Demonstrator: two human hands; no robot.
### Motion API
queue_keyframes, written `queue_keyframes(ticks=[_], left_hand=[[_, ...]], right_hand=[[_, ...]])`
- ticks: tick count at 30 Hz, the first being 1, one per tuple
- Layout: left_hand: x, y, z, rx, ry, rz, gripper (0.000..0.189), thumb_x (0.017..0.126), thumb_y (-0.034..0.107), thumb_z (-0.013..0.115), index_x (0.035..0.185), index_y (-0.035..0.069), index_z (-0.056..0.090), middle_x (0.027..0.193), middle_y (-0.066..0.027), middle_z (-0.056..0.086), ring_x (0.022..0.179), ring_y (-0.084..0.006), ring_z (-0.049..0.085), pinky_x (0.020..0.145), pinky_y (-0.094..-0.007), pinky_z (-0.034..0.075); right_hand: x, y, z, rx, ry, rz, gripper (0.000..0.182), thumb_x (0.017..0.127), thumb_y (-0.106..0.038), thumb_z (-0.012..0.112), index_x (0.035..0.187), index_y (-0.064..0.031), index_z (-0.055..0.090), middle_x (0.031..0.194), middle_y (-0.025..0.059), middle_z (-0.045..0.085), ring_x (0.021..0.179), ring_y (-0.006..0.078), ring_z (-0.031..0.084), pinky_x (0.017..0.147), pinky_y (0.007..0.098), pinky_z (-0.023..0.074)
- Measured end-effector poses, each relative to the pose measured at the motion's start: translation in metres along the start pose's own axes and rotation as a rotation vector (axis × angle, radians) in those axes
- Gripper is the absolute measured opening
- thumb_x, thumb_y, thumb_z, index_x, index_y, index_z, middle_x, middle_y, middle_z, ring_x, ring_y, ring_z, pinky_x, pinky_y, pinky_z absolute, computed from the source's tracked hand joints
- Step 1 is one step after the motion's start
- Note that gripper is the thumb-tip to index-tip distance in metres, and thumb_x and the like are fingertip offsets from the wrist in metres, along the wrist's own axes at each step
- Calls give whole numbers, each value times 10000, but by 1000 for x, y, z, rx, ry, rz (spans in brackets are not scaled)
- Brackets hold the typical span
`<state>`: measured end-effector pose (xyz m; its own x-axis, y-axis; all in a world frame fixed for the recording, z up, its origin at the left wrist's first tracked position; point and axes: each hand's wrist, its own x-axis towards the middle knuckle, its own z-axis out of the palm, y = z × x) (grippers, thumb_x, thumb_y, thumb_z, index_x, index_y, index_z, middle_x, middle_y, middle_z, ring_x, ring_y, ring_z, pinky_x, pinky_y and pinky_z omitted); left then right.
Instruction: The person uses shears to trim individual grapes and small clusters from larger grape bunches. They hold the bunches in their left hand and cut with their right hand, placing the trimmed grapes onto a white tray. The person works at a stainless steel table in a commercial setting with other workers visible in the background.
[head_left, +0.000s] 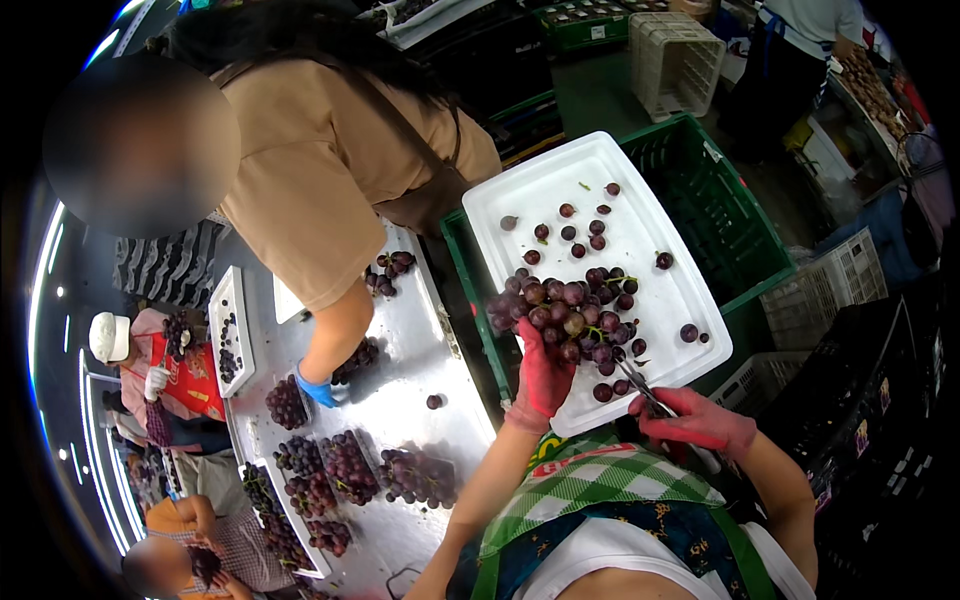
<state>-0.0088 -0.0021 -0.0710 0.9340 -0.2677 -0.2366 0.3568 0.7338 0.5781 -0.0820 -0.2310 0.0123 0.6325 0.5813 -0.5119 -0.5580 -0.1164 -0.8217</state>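
Observation:
My left hand (541, 371), in a red glove, holds up a bunch of dark red grapes (559, 307) from below, above a white plastic tray (600, 161). Also gloved in red, my right hand (694, 420) grips small metal scissors (637, 381), whose tips reach the lower edge of the bunch. Whether the blades are apart is hard to tell. Loose grapes (568, 232) and a bit of green stem lie scattered on the tray. The tray rests across a green plastic crate (720, 202).
Left of me a metal table (420, 375) bears packs of grapes (349, 466) and white trays (247, 379). A co-worker in a tan shirt (300, 150) leans over it, a blue-gloved hand (319, 390) beside the grapes. Black crates (862, 390) stand at right.

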Motion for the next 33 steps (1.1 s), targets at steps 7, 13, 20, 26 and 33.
queue_keyframes(ticks=[7, 13, 20, 26, 33], left_hand=[[-5, -6, 7, 97, -91, 33, 527, 978, 462, 343, 1361, 101, 365, 1332, -37, 465, 1229, -192, 446, 1022, -339, 360], [-8, -9, 4, 110, -101, 25, 514, 984, 428, 354, 1349, 66, 376, 1326, -58, 472, 1226, -202, 456, 1034, -348, 356], [-8, -6, 12, 185, -120, 31, 504, 986, 420, 357, 1324, 49, 407, 1293, -63, 502, 1198, -197, 483, 1017, -335, 370], [0, -10, -5, 227, -122, -8, 475, 985, 409, 376, 1302, 61, 439, 1267, -42, 523, 1176, -168, 495, 989, -296, 385], [4, -6, -1, 220, -3, -9, 446, 980, 407, 408, 1279, 83, 477, 1226, -15, 553, 1089, -124, 530, 896, -267, 427]], right_hand=[[18, -36, -11, -553, 101, 137, 376, 847, -365, 619, 1013, -28, 597, 768, 101, 607, 724, 188, 587, 705, 317, 455], [27, -38, -19, -716, 67, 172, 410, 847, -402, 603, 1033, -39, 575, 749, 98, 602, 664, 179, 605, 664, 316, 467], [32, -29, -25, -848, 143, 43, 441, 811, -450, 596, 868, -13, 596, 794, 184, 609, 817, 327, 597, 755, 389, 450], [26, -41, -26, -781, -12, 159, 416, 829, -399, 634, 1016, -29, 604, 774, 98, 619, 712, 171, 601, 681, 308, 468], [15, -32, -26, -728, -51, 151, 449, 829, -436, 618, 1028, -34, 599, 794, 122, 618, 755, 218, 588, 714, 332, 451]])
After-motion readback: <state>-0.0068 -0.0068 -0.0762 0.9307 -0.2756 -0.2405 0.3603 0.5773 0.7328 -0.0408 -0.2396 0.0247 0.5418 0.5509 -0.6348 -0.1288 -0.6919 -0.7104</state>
